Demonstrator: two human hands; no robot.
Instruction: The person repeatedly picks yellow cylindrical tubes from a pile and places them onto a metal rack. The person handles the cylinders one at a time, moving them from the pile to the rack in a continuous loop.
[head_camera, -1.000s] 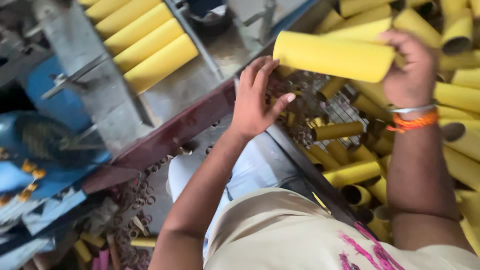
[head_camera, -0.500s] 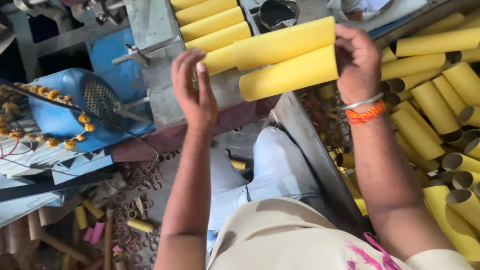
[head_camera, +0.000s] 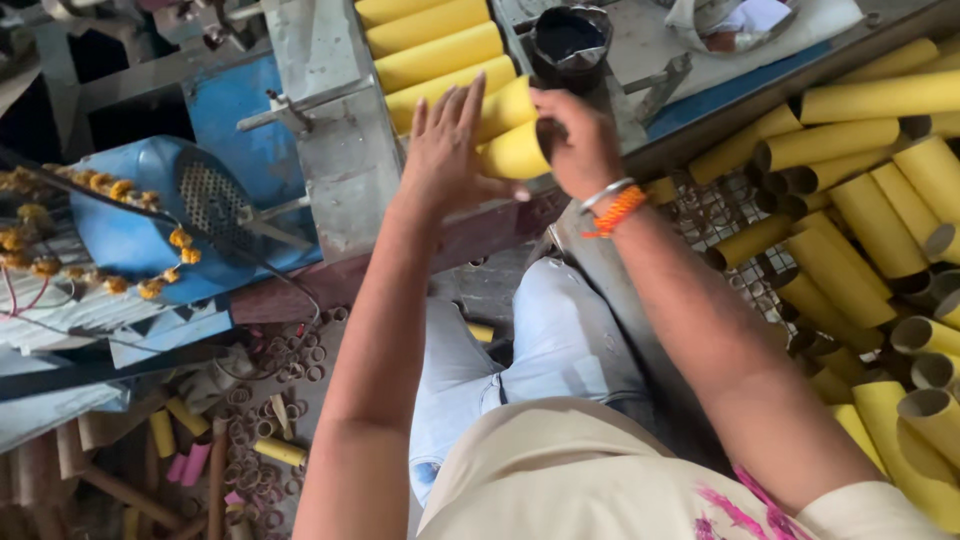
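Gripping two yellow cardboard tubes by their near ends at the upper middle of the frame, the right hand curls its fingers around them. The left hand lies flat against their left side, fingers straight and slightly spread. Just above, a row of yellow tubes sits on the grey machine tray. A dark round pot stands beside it. At right, a heap of loose tubes; at left, a blue motor.
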